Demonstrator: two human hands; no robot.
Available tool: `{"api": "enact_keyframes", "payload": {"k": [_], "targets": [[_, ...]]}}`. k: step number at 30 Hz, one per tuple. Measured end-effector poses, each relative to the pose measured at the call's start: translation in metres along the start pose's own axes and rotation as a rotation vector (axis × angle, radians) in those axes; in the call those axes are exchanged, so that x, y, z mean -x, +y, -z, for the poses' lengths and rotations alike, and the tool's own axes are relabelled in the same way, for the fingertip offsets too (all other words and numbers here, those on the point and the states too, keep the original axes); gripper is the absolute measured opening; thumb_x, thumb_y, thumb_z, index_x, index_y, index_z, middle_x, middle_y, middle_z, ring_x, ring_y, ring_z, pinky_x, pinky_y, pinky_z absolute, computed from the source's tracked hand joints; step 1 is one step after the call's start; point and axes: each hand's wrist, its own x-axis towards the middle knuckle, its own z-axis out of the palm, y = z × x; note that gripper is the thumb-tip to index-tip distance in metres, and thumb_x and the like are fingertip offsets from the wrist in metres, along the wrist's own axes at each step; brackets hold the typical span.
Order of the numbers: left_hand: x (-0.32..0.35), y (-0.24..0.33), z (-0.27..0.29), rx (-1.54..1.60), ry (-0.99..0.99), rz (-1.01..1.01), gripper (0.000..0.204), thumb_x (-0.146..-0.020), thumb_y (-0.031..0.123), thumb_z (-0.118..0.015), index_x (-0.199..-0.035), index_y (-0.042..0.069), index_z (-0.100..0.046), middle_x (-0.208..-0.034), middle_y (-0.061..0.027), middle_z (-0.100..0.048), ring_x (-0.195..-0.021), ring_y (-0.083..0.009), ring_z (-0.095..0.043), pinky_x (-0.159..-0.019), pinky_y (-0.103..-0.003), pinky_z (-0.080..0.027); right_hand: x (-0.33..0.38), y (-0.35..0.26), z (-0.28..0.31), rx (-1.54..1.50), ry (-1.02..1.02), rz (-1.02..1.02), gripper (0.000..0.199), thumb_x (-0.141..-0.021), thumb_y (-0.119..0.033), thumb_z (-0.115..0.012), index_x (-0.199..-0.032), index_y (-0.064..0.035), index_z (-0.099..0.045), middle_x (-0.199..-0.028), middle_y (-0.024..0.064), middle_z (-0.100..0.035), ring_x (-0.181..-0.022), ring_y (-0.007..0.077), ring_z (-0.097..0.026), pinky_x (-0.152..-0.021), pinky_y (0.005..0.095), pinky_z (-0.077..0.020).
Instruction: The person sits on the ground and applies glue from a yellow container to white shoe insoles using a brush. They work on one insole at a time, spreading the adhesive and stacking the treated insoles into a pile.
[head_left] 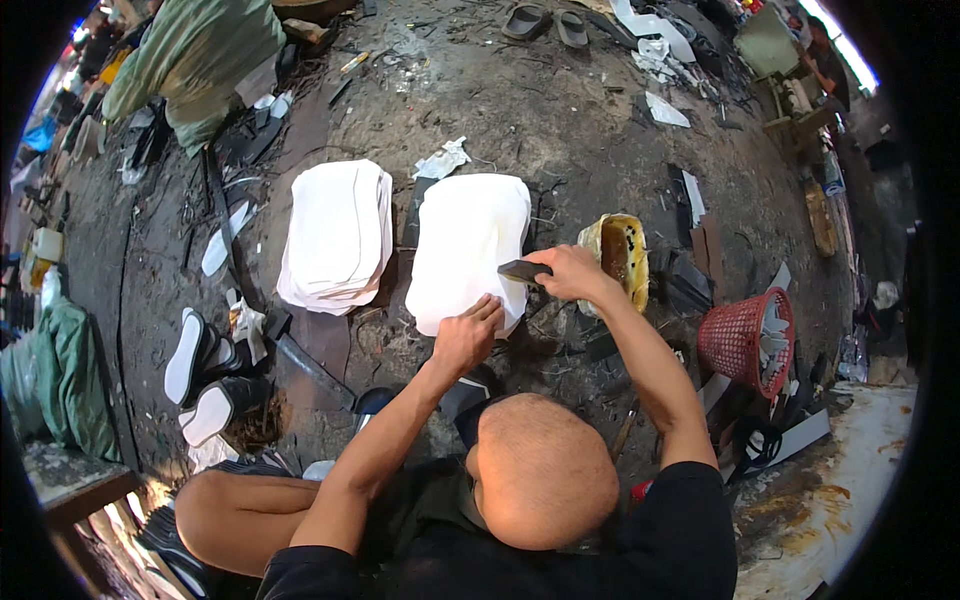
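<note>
A white sheet with rounded corners [465, 245] lies on top of a pile on the floor in front of me. My left hand [467, 335] rests on its near edge, fingers stretched out and pressing down. In my right hand [567, 272] is a dark, flat spreader [524, 271], its tip on or just over the sheet's right side. A yellowish, crusted glue tub [643, 285] with brown contents stands just right of that hand. To the left of the sheet sits a second stack of white sheets [335, 235], slightly uneven at the edges.
A red plastic basket [735, 345] of scraps stands at the right. A hammer [310, 360] lies left of my left forearm, near black shoes with white soles [215, 412]. Dark sandals [548, 24] are at the far side. A green sack [200, 65] sits at the far left.
</note>
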Motion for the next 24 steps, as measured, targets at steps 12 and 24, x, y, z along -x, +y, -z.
{"api": "enact_keyframes", "payload": {"k": [12,24], "targets": [[-0.004,-0.006,-0.002,0.059,0.064,0.152,0.043,-0.078,-0.001,-0.059,-0.12,0.008,-0.062,-0.132,-0.0106,-0.061,-0.13,-0.0291,-0.055,-0.088,-0.041,-0.058,-0.069,-0.069,-0.05,0.478,0.251,0.234,0.035,-0.088,-0.016,-0.054,-0.118,-0.0248,-0.069,-0.105,0.0078,-0.073,-0.082,0.0292,-0.073,-0.068,0.0493,-0.0554],[-0.007,0.013,0.002,0.164,0.093,0.156,0.045,-0.074,-0.004,-0.061,-0.118,0.005,-0.062,-0.136,-0.0105,-0.059,-0.133,-0.0273,-0.052,-0.089,-0.039,-0.057,-0.069,-0.03,-0.019,0.121,0.35,0.241,0.039,-0.086,-0.014,-0.059,-0.117,-0.0327,-0.073,-0.1,0.0066,-0.075,-0.086,0.0301,-0.072,-0.074,0.0446,-0.0562]]}}
